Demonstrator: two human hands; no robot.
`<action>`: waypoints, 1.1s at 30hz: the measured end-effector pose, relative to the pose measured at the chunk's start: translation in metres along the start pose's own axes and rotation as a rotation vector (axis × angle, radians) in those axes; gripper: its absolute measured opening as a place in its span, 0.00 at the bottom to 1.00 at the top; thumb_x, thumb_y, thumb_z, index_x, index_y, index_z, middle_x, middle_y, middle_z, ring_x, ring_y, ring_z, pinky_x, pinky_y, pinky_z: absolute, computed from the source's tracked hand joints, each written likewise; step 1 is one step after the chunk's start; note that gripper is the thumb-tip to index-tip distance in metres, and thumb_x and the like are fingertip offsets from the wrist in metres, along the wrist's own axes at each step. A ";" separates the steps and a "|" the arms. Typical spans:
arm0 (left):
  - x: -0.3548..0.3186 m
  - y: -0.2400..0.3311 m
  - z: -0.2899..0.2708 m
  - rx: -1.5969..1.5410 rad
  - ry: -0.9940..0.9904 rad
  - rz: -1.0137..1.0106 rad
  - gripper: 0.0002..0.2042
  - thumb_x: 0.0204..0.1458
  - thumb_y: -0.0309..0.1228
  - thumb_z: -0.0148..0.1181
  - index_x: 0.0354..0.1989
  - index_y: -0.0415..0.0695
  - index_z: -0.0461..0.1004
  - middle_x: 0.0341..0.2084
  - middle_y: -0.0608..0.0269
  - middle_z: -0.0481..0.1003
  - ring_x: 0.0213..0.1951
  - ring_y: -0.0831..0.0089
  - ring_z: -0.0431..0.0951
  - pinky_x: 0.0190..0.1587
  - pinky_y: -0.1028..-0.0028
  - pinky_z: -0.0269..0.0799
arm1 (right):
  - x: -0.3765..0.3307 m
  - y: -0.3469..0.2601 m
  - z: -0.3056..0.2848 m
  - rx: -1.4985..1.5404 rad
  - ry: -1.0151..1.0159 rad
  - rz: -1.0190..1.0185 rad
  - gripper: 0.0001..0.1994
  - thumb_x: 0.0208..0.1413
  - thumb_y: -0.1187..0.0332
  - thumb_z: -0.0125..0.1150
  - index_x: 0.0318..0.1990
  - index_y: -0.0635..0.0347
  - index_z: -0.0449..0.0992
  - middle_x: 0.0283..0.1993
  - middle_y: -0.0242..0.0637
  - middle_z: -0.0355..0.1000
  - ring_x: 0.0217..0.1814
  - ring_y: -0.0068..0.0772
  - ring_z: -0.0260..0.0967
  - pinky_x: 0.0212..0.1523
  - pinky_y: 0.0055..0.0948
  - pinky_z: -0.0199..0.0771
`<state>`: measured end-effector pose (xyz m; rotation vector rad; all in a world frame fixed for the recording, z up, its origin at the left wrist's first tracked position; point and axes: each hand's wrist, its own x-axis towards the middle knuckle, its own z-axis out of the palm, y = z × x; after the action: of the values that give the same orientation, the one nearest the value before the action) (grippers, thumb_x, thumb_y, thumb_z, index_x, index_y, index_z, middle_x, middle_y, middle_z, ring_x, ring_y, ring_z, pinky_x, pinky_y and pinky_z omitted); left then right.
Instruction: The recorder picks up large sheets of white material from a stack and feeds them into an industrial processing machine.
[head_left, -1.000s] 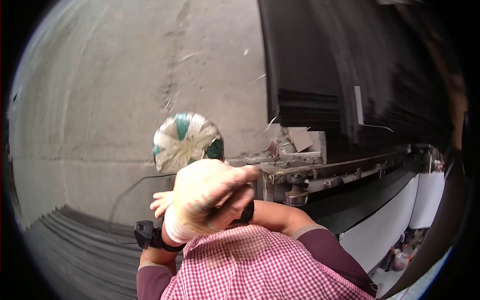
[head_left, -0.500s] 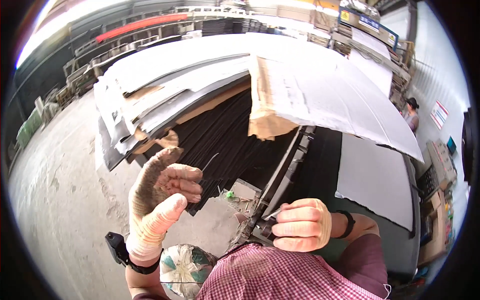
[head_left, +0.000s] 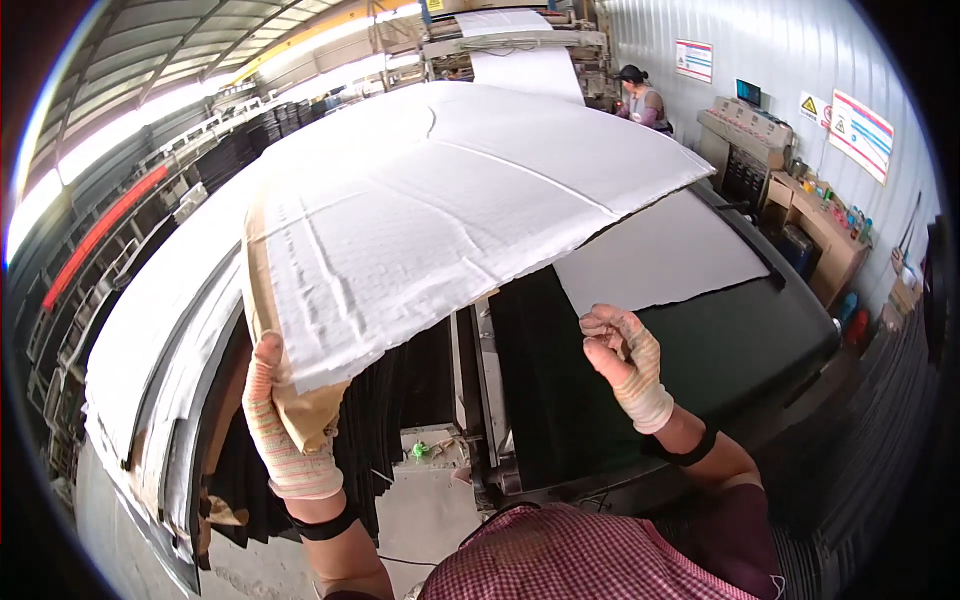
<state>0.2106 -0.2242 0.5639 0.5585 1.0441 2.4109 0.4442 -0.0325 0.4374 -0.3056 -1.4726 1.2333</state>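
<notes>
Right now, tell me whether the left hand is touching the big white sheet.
Touching. The head view shows the left hand, gloved, gripping the near corner of the white sheet and its brown backing, with the thumb pressed against the edge. The right hand is apart from it.

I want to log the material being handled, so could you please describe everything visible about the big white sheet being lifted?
The white sheet is large, thin and flexible, with a dimpled, creased, felt-like surface. Its near edge is ragged, and brown paper backing shows at the near left corner. It is raised and tilted above a dark machine bed. The left hand, gloved, grips that corner; the right hand is below its edge, apparently not touching.
</notes>
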 end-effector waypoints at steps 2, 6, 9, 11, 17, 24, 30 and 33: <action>0.009 -0.011 0.000 -0.102 -0.035 -0.022 0.17 0.41 0.34 0.63 0.38 0.37 0.72 0.31 0.58 0.76 0.28 0.66 0.79 0.25 0.71 0.80 | 0.016 0.002 -0.015 0.137 0.053 0.159 0.23 0.50 0.68 0.62 0.53 0.61 0.64 0.45 0.34 0.68 0.43 0.21 0.65 0.45 0.24 0.68; 0.019 -0.019 -0.005 -0.151 0.011 0.041 0.14 0.41 0.30 0.60 0.36 0.35 0.73 0.33 0.53 0.77 0.30 0.65 0.79 0.26 0.66 0.81 | 0.054 -0.003 -0.041 0.219 0.128 0.243 0.33 0.51 0.46 0.56 0.56 0.61 0.60 0.45 0.37 0.67 0.44 0.27 0.67 0.42 0.28 0.71; 0.017 -0.022 0.000 -0.149 0.069 0.094 0.14 0.41 0.28 0.59 0.36 0.33 0.73 0.33 0.51 0.77 0.30 0.64 0.79 0.27 0.67 0.81 | 0.096 -0.014 -0.054 0.395 0.147 0.266 0.29 0.50 0.45 0.57 0.51 0.58 0.63 0.42 0.36 0.68 0.41 0.27 0.68 0.39 0.29 0.72; 0.015 -0.026 -0.011 -0.112 0.095 0.166 0.21 0.40 0.30 0.57 0.44 0.31 0.70 0.39 0.46 0.73 0.34 0.60 0.78 0.32 0.62 0.80 | 0.118 -0.015 -0.054 0.489 0.152 0.279 0.26 0.50 0.47 0.58 0.48 0.56 0.64 0.39 0.35 0.68 0.38 0.27 0.68 0.36 0.29 0.72; -0.032 -0.073 0.064 -0.107 -0.026 -0.031 0.29 0.37 0.31 0.55 0.51 0.33 0.62 0.44 0.48 0.69 0.42 0.56 0.74 0.40 0.62 0.78 | 0.164 0.026 -0.096 0.402 0.613 0.367 0.16 0.43 0.62 0.64 0.38 0.50 0.65 0.26 0.28 0.64 0.24 0.24 0.64 0.23 0.27 0.69; -0.023 -0.109 0.079 -0.039 0.024 -0.184 0.35 0.37 0.37 0.58 0.56 0.36 0.58 0.45 0.51 0.66 0.44 0.59 0.70 0.43 0.62 0.73 | 0.173 0.086 -0.138 0.366 0.558 0.494 0.09 0.45 0.62 0.61 0.33 0.51 0.71 0.28 0.27 0.69 0.30 0.25 0.67 0.30 0.29 0.67; -0.020 -0.118 0.078 0.075 0.086 -0.183 0.37 0.38 0.41 0.61 0.56 0.35 0.56 0.46 0.48 0.65 0.45 0.58 0.71 0.42 0.62 0.74 | 0.177 0.087 -0.134 0.376 0.624 0.557 0.10 0.45 0.59 0.62 0.31 0.51 0.71 0.26 0.25 0.70 0.26 0.23 0.67 0.27 0.27 0.66; -0.015 -0.125 0.070 0.064 0.073 -0.161 0.37 0.38 0.41 0.62 0.56 0.34 0.57 0.45 0.46 0.65 0.45 0.57 0.71 0.41 0.62 0.75 | 0.174 0.096 -0.138 0.368 0.625 0.550 0.12 0.46 0.59 0.62 0.35 0.53 0.71 0.32 0.31 0.70 0.33 0.28 0.68 0.34 0.30 0.68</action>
<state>0.2898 -0.1164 0.5107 0.3941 1.1545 2.2784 0.4615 0.2088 0.4334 -0.7973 -0.6179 1.6187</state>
